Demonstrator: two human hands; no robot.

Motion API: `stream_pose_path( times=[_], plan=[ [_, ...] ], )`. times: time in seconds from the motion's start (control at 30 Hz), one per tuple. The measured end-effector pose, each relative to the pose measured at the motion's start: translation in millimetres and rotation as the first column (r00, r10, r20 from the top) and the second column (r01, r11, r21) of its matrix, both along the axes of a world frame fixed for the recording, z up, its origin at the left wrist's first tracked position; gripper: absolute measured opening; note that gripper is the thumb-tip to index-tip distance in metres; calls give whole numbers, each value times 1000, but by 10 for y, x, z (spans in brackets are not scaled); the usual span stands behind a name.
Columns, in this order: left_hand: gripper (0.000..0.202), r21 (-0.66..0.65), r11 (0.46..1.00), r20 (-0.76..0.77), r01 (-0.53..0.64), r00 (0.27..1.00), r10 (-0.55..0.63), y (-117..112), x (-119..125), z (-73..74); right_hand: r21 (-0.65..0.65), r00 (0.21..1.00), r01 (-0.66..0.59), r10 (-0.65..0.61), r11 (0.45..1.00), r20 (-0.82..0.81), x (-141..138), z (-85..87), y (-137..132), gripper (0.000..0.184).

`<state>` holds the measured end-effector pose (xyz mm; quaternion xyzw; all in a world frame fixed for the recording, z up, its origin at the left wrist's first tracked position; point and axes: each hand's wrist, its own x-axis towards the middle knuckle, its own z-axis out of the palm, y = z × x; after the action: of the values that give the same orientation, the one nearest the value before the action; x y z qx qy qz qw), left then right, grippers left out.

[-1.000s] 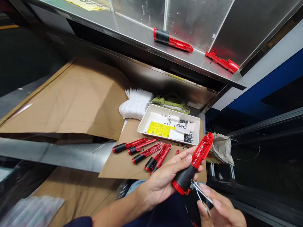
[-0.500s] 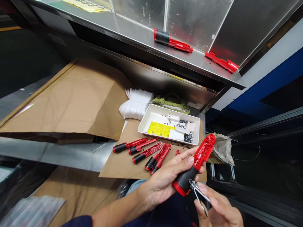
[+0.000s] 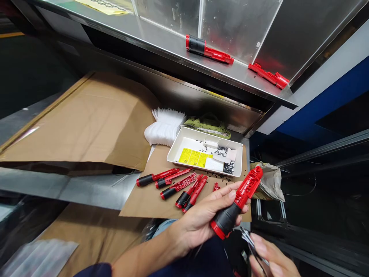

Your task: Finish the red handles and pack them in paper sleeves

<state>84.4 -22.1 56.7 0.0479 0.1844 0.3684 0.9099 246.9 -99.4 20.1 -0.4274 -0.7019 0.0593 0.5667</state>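
My left hand (image 3: 210, 209) is wrapped around a red and black plastic casing part (image 3: 227, 219), its thick black collar toward me and its narrow red half-shell pointing away. My right hand (image 3: 273, 256) grips a small metal snips-like tool (image 3: 250, 244) with two thin arms; blur hides its exact kind. The tool's tips are a short way right of the collar, apart from it. On the cardboard sheet (image 3: 138, 206) beyond my left hand lie several similar red and black casing parts (image 3: 178, 184).
A white tray (image 3: 173, 156) holds small black pieces, some spilled beside it. Stacked white sheets (image 3: 164, 127), a green patterned bag (image 3: 206, 125) and a large cardboard box (image 3: 109, 119) are behind. More casing parts (image 3: 209, 50) lie on the metal shelf (image 3: 161, 42).
My right hand has drawn the metal tool back from the collar, down and to the right, and its arms look closer together. My left hand still holds the casing part in nearly the same place.
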Motion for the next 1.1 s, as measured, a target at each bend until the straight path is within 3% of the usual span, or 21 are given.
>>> stream_pose_path(
  times=[0.17,0.27,0.47,0.67,0.83,1.0,1.1],
  plan=[
    [52,6,1000,21,-21,1000,21,4,15,13,58,997,-9,14,998,-79,-31,55,48,15],
    [50,32,999,22,-27,999,27,5,29,16,-1,992,-65,64,998,-110,-131,118,77,23],
    [66,47,999,-56,2,998,1,-19,9,-51,-9,987,-34,32,999,-154,-186,126,73,26],
    [70,52,999,-113,-1,994,7,-24,2,-35,-9,987,-82,80,997,-138,-166,111,87,32],
    [66,64,998,-128,21,992,-13,-20,2,-16,-10,988,-14,12,1000,-151,-232,151,84,23],
    [60,45,999,-96,20,995,-15,-23,14,-40,12,983,23,-20,1000,-183,-192,69,72,18],
    [54,17,1000,-57,-2,998,3,-16,26,-28,84,995,-36,44,996,-85,2,-34,35,17]
  ],
)
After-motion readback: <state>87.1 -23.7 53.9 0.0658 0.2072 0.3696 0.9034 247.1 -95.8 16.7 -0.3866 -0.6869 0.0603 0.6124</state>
